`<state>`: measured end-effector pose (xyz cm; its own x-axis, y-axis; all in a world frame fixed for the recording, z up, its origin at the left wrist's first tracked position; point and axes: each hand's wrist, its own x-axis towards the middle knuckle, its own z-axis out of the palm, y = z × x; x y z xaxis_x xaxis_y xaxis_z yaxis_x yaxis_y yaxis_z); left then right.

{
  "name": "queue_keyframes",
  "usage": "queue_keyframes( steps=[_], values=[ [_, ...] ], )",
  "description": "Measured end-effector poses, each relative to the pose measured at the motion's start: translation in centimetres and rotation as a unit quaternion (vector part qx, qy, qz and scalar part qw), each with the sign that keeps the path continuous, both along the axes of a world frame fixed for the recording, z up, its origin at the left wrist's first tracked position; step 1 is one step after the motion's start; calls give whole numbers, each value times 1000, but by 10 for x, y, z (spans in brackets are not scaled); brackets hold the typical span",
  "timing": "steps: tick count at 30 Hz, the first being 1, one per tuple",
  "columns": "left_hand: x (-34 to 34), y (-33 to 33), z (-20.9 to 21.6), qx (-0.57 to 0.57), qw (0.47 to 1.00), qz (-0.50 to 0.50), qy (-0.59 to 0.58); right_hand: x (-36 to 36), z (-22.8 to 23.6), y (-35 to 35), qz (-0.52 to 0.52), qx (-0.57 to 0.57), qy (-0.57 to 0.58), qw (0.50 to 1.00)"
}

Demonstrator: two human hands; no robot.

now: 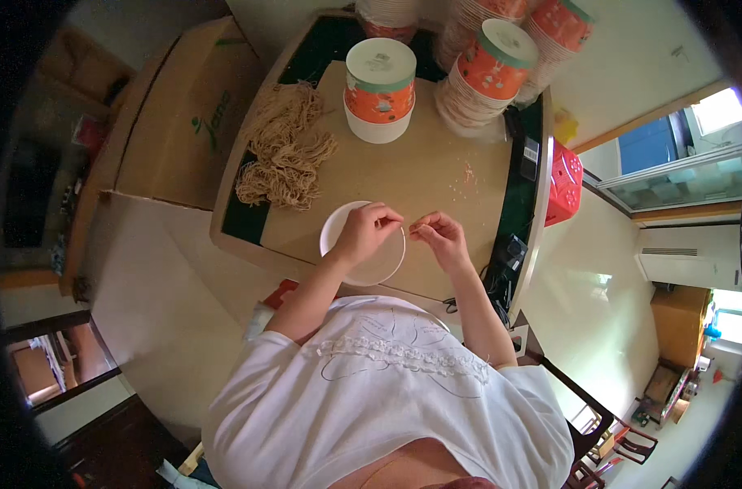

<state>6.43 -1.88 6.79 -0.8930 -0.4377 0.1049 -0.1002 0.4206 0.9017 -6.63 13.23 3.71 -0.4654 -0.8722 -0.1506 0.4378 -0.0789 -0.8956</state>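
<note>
- Left hand (375, 226): one, bare; thumb and fingertips together in a pinch, above the right part of the bowl; whether anything lies clamped between them cannot be told.
- Right hand (441, 235): one, bare; just right of the left hand and apart from it; thumb and fingers drawn together; anything held is too small to tell.
- Bowl (331, 234): one, white, round, open side up; at the near edge of the board, beneath the left hand and partly covered by it.
- Brown strands (284, 155): loose, tangled heap, light brown; on the left side of the table, far from the person beyond the bowl.
- Tub stack (379, 96): nested, upside down, white with orange and green band; far side, middle.
- Further stacks (492, 72): same pattern, far right.
- Board (436, 175): tan, flat, covering most of the dark green tabletop (518, 196).
- Small pale bits (466, 181): scattered on the board, right of centre.
- Dark handheld device (530, 159): right edge of the table.
- Basket (563, 186): red, perforated, just beyond the table's right edge.
- Carton (193, 114): brown cardboard, left of the table.
</note>
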Motion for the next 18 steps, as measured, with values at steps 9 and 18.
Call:
queue_keyframes(
  steps=[9,18],
  values=[
    [-10,10,-1,-121,992,-14,-34,-1,14,-19,122,63,101,985],
    [-7,6,-23,49,996,58,-37,2,11,-20,18,133,255,957]
  ],
)
